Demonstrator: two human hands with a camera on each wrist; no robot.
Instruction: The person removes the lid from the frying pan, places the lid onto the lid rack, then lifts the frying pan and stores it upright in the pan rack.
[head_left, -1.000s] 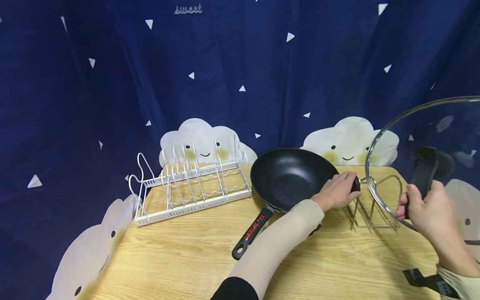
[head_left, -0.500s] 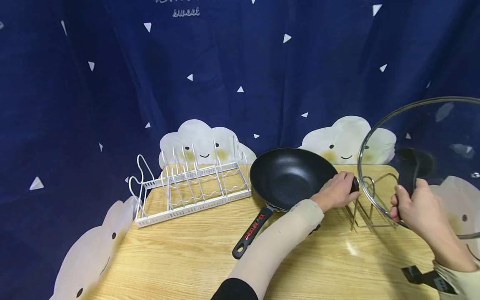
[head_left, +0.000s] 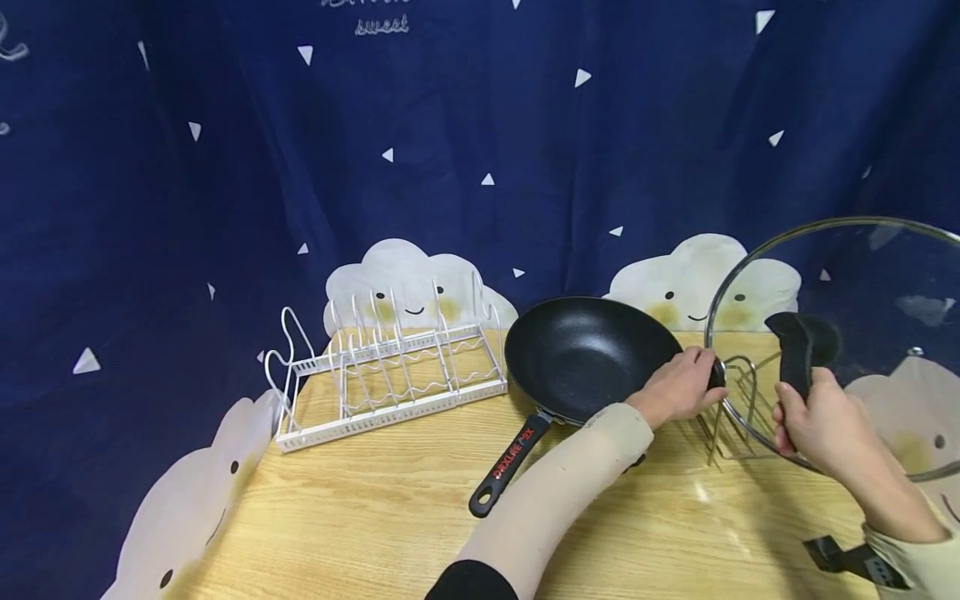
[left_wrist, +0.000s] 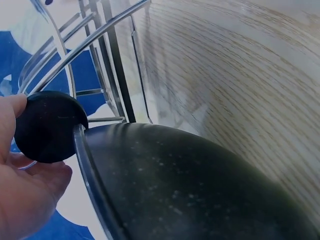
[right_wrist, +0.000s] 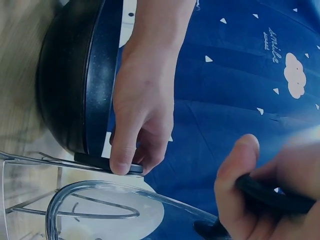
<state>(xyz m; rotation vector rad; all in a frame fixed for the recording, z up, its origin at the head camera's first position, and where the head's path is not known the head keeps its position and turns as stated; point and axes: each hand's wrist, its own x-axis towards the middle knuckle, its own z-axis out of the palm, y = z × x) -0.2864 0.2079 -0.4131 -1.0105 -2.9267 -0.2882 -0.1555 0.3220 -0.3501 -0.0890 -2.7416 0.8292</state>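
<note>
Nearest, the right hand (head_left: 821, 421) has its grip curled round the black handle of the glass lid (head_left: 862, 275), held upright just right of the wire stand (head_left: 738, 408). Left of the stand, the left hand (head_left: 678, 387) pinches the wok's (head_left: 585, 354) knob. Farther left sits the white rack (head_left: 390, 375).

The glass lid (head_left: 862, 333) in the right hand (head_left: 821, 421) is clear and glossy, rimmed in shiny metal, with a matt black plastic handle (head_left: 797, 354). Just beside the left hand (head_left: 678, 387), the pan (head_left: 588, 354) looks matt black and faintly speckled; its knob (left_wrist: 47, 125) is smooth dark plastic. Between the hands stands a polished metal wire rack (head_left: 738, 408). Beneath them, the table (head_left: 375, 508) shows pale, lightly glossy wood grain.
</note>
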